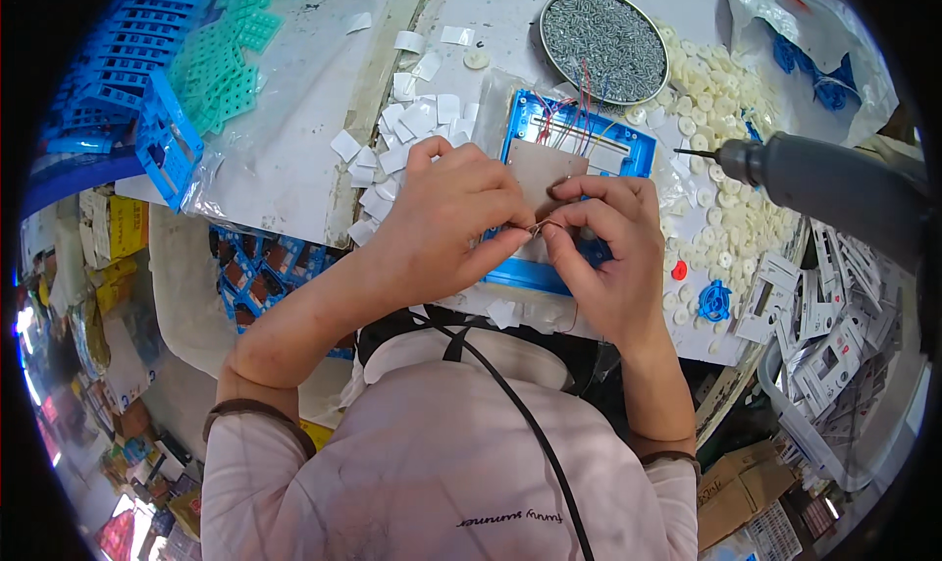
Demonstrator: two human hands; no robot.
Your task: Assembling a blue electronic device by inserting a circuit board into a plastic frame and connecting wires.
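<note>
Both hands meet over a flat blue plastic frame [628, 149] that lies on the white worktable [294, 129], just in front of the person's body. The left hand [446, 218] has its fingers curled together, and the thumb and forefinger are pinched on a thin reddish wire [538, 228]. The right hand [608, 252] faces it; its fingertips [561, 229] are also closed on this same wire, so the wire runs as a short piece between the two pinches, in the narrow gap where the hands almost touch. A brownish rectangular board [545, 167] sits in the frame just above the fingers, and thin red and blue wires [569, 105] go from the top of the frame.

Beyond the frame stands a round metal tin full of small grey screws [603, 41]. To the right of it lies a heap of small white round plastic parts [711, 100]. A grey electric screwdriver [824, 178] hangs over the right side, with its tip pointing toward the frame. Small white paper pieces [407, 129] are scattered left of the frame, and green plastic grids [231, 56] lie further left.
</note>
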